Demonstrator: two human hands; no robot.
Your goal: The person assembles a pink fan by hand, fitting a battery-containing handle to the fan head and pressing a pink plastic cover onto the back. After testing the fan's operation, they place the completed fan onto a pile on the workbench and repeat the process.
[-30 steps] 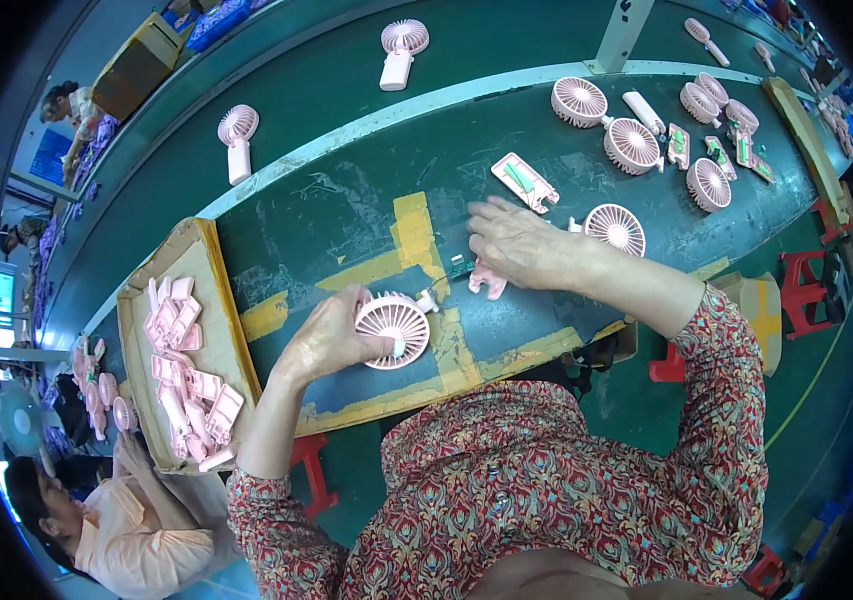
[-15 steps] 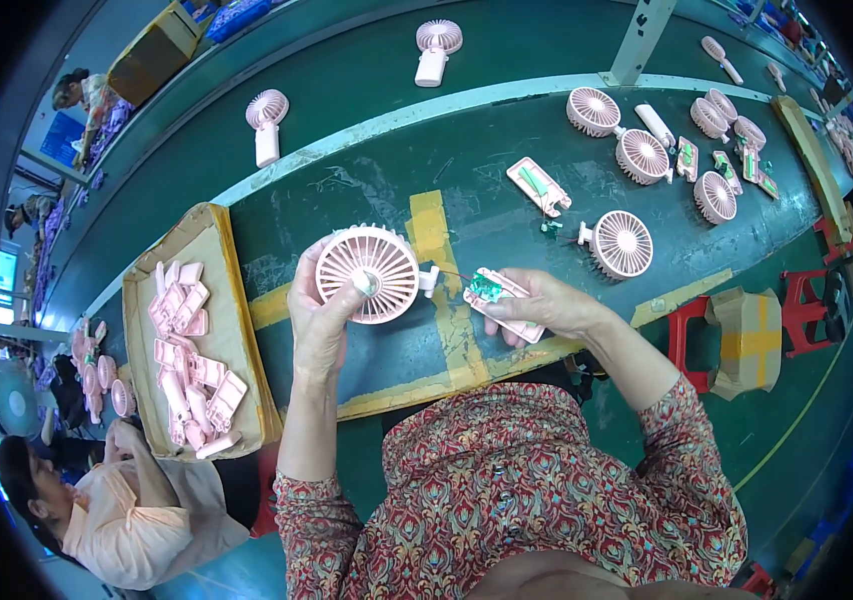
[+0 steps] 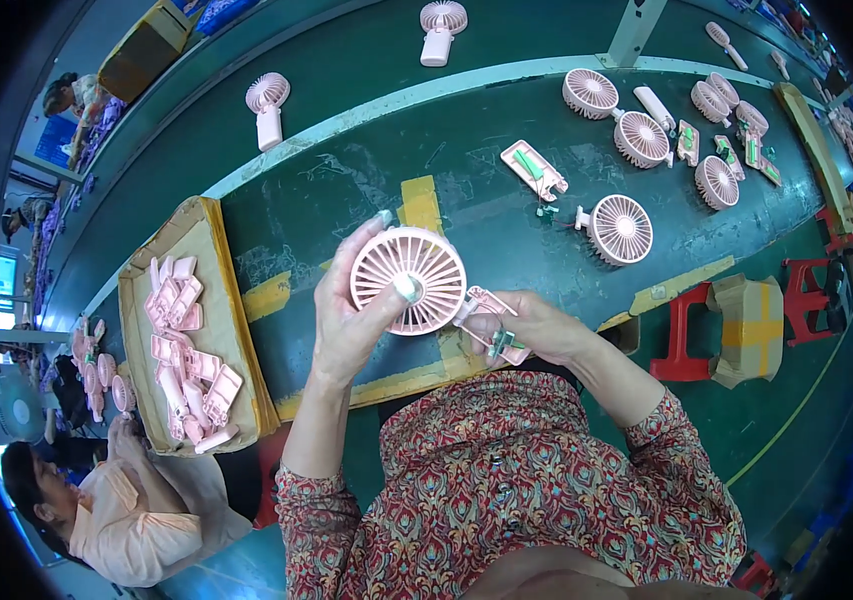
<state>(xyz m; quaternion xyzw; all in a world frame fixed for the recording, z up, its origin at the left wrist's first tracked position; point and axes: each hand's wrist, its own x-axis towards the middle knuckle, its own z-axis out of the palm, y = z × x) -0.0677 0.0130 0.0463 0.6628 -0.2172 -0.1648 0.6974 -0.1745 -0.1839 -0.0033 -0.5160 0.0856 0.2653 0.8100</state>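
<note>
At far left, a cardboard tray (image 3: 231, 300) sits on the green bench (image 3: 346, 190), loaded with pink handle shells (image 3: 181, 350); a seated person (image 3: 116, 515) is just below it. Next over, left hand (image 3: 346, 320) is raised above the bench edge, clamped on a round pink fan head (image 3: 408, 280): thumb pressed on the grille face, fingers wrapped behind the rim. Fan head is off the table, grille facing the camera. Just to its right, touching the head's lower right edge, a pink handle half (image 3: 491, 320) with green and metal bits inside, pinched in the right hand (image 3: 536, 330), fingers curled under it. Further right on the bench: an open handle half with green board (image 3: 533, 168), a loose fan head (image 3: 618, 228) lying flat, then a cluster of more fan heads (image 3: 641, 138) toward the far right. Two assembled fans (image 3: 267, 105) stand on the belt beyond. Red stool (image 3: 681, 330) under the bench, right side.
</note>
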